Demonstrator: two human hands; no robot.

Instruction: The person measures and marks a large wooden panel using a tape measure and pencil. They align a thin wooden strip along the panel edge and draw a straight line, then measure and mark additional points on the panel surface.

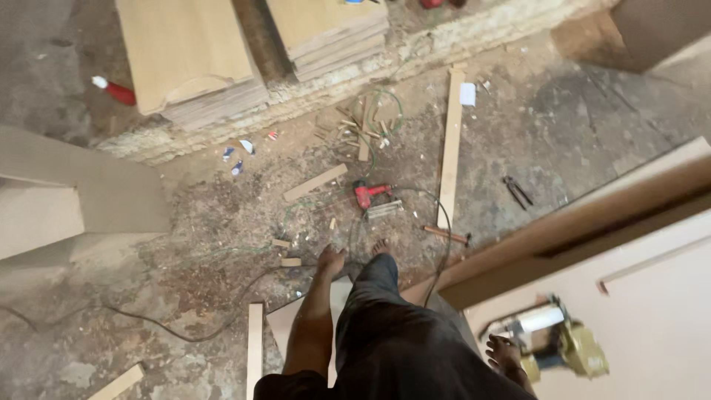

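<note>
My right hand [506, 355] is at the lower right, with its fingers curled on the handle end of a yellow-green nail gun [566, 344]. The gun hangs over a pale panel [659, 311] with a raised strip. My left hand [330, 259] hangs at the end of my bare arm over the dusty floor and holds nothing, its fingers loose. My dark trouser leg [385, 326] and bare foot [380, 245] are just right of it. A red power tool [366, 194] lies on the floor ahead of the foot.
A long wood strip [450, 148], short offcuts [315, 182], black pliers [517, 190] and a green hose [385, 111] lie on the sawdust floor. Stacked plywood boards [185, 52] rest on a low ledge at the top, with a red bottle [115, 90] beside them. A brown board [578, 222] runs diagonally at the right.
</note>
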